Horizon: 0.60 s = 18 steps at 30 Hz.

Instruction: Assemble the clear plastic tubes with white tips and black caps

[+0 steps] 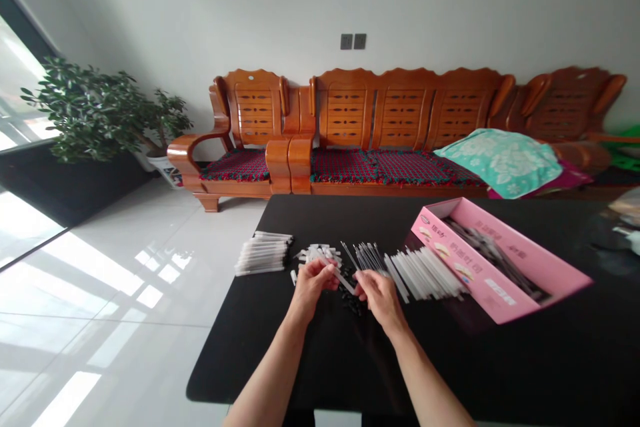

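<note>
The left hand (315,282) pinches a pale tube (345,278) that slants across to the right hand (376,291); whether those bunched fingers grip it cannot be told. Behind them, thin rods (369,255) are partly hidden.

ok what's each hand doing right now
Left hand: closed, holding a pale tube.
Right hand: fingertips at the tube's other end; whether it grips cannot be told.
</note>
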Motion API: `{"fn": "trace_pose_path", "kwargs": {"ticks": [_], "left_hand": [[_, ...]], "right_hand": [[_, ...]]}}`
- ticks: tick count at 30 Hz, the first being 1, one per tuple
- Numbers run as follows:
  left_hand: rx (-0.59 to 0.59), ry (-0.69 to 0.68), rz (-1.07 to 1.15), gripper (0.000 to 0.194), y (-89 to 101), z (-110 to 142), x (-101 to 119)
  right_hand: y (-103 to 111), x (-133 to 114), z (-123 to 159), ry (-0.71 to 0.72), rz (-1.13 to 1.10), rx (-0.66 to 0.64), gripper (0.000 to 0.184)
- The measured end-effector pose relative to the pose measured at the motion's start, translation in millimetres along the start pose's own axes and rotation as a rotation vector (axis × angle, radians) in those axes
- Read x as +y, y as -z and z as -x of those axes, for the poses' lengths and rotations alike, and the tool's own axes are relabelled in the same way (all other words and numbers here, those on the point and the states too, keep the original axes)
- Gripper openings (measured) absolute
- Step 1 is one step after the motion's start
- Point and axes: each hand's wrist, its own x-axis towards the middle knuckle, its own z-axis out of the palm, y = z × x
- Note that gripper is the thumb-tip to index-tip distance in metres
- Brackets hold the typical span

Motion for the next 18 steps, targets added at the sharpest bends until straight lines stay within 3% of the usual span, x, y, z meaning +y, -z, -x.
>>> {"fn": "trace_pose_path", "kwargs": {"ticks": [3,9,12,15,18], "left_hand": [[-0.072,-0.004,-0.049,0.042,-6.8,3,3],[-0.040,-0.050,0.102,0.047,-0.1,2,16],[-0.080,-0.038,0.097,0.044,0.8,3,21],[-0.119,-0.036,0.089,0.042,-1.4,4,21],[-0.068,-0.089,0.041,0.039,-4.7,1,15]], "right_hand": [[-12,-13,6,-0.112,-0.303,-0.249,0.044],[-18,-19,17,-0.246,-0.647,-0.473,0.041],[-26,-17,19,-0.282,-0.736,-0.484,0.049],[-35,-13,19,-0.288,-0.794,-0.462,0.047],[-38,-14,16,-0.300,-0.765,-0.398,0.041]]}}
